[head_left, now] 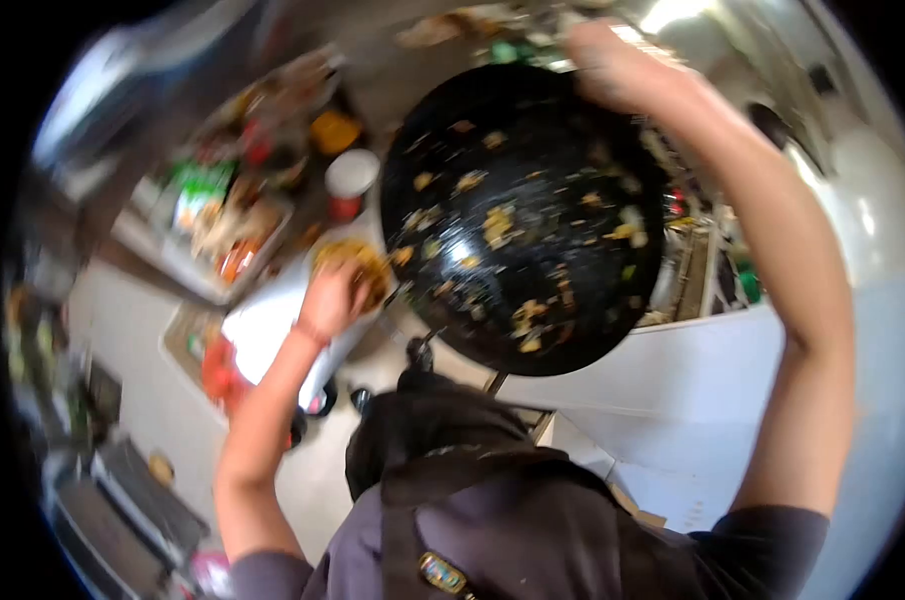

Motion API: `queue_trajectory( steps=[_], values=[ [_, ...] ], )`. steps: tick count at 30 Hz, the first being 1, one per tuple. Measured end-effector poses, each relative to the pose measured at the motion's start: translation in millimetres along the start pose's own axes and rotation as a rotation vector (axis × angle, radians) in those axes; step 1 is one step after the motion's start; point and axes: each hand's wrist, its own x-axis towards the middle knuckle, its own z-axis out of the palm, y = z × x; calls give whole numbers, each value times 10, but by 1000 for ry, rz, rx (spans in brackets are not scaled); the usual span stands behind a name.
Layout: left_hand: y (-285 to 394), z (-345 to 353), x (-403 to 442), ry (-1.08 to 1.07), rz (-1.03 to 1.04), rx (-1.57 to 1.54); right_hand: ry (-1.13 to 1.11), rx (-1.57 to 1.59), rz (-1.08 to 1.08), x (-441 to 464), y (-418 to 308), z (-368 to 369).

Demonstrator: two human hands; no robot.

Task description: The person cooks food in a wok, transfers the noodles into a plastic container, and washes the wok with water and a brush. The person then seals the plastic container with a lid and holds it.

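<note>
A large black wok (523,220), tipped so that its inside faces me, has scraps of yellow and green food stuck across it. My right hand (618,70) is closed at its upper right edge; the fingers are blurred and partly hidden. To the left of the wok, my left hand (333,300) has its fingers bent over a mound of yellow food (358,262). Motion blur hides what exactly those fingers hold. The food lies at the upper end of a white surface or container (273,322) whose shape I cannot make out.
A white tub with a red lower part (353,176) stands left of the wok. Farther left is a tray (205,285) of packets and ingredients, one packet green. A red bag (221,372) lies below it. Beside the wok on the right runs a white counter edge (708,345).
</note>
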Motion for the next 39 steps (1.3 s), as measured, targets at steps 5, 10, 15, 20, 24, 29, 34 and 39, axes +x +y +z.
queue_trajectory(
  steps=[5,10,15,20,24,29,34,39],
  values=[
    [612,449,3,40,-806,-1325,-117,-196,-74,305,811,-73],
    [1029,293,578,332,-899,-1915,-17,-544,-149,136,1750,141],
    [1522,312,1267,235,-903,-1994,5,109,131,-84,3271,936],
    [2275,806,2295,130,-926,-1802,361,475,350,-390,4664,2176],
    [2832,1419,3369,59,-931,-1749,381,552,506,-737,5661,3015],
    [3138,2324,4544,8,-873,-1447,336,736,795,-929,6818,3645],
    [3375,3130,5543,-164,-938,-1250,499,997,1037,-758,7917,3834],
    [3157,4200,6709,-395,-1019,-1318,497,1003,1118,-363,9153,3921]
  ],
)
